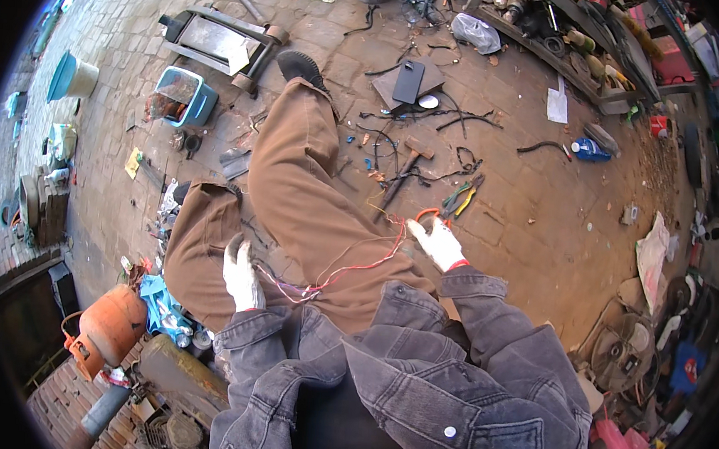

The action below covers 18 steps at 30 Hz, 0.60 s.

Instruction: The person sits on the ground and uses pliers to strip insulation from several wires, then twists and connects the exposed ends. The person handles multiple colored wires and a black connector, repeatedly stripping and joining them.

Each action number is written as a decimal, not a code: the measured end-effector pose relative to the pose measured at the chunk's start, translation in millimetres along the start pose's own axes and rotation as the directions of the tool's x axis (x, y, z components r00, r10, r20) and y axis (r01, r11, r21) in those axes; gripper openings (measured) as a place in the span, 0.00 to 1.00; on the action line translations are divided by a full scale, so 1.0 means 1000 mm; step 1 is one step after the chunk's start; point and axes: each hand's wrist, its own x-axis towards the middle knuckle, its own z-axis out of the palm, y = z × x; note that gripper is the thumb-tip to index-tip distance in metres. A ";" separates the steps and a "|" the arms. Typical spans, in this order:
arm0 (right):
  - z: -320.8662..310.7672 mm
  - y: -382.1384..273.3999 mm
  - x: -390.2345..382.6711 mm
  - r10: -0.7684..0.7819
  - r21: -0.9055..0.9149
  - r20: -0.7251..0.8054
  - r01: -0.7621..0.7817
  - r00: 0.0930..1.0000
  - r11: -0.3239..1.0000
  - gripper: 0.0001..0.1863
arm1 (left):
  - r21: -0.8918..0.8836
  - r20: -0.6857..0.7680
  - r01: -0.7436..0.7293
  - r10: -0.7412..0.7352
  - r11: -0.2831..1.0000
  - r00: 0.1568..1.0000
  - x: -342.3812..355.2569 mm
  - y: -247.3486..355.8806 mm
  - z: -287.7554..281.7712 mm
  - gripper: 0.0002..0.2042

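Note:
A thin bundle of red, white and purplish wires (pixel 348 271) runs across my brown-trousered lap between both hands. My left hand (pixel 242 276), in a white glove, is closed on the bundle's left end. In its own white glove, my right hand (pixel 440 245) grips the other end, where fine yellowish strands fan out. Against the right fingers lies an orange loop (pixel 427 216); whether it is wire or a tool handle is unclear. Just beyond are pliers (pixel 466 200) with green and yellow handles, and a wooden-handled hammer (pixel 402 175) on the ground.
Black cable scraps (pixel 464 118) litter the paving near a phone (pixel 409 82) on a flat slab. Left stand a blue bin (pixel 186 98), a floor jack (pixel 220 41) and an orange gas cylinder (pixel 112 324). A cluttered rack (pixel 547 46) is far right; an old fan (pixel 623 347) lies near right.

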 end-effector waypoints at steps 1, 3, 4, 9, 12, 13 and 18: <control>0.010 0.004 0.007 0.054 0.036 0.003 -0.054 0.999 0.998 0.31 | -0.012 0.020 0.060 -0.059 0.998 0.998 -0.001 0.001 0.001 0.18; 0.026 0.012 0.021 -0.107 0.307 0.179 0.048 0.978 0.950 0.33 | -0.102 0.081 0.151 -0.143 0.983 0.986 -0.004 0.002 0.003 0.17; 0.035 0.015 0.024 -0.284 0.401 0.128 0.212 0.950 0.891 0.29 | -0.105 0.091 0.188 -0.179 0.977 0.980 -0.005 0.002 0.004 0.15; 0.029 0.016 0.021 -0.547 0.610 -0.057 0.464 0.835 0.643 0.10 | -0.075 0.111 0.182 -0.173 0.980 0.979 -0.008 -0.004 0.006 0.15; 0.003 -0.001 0.007 -0.334 0.743 -0.037 0.249 0.942 0.622 0.08 | -0.031 0.114 0.244 -0.239 0.969 0.964 -0.009 -0.004 0.007 0.15; -0.007 -0.006 0.001 -0.271 0.763 -0.034 0.200 0.962 0.614 0.08 | 0.171 0.065 0.096 -0.109 0.981 0.992 -0.012 -0.003 0.008 0.15; -0.051 -0.012 -0.017 -0.358 0.635 -0.232 0.419 0.905 0.649 0.12 | 0.648 -0.012 -0.259 0.350 0.717 0.937 -0.021 0.011 0.012 0.15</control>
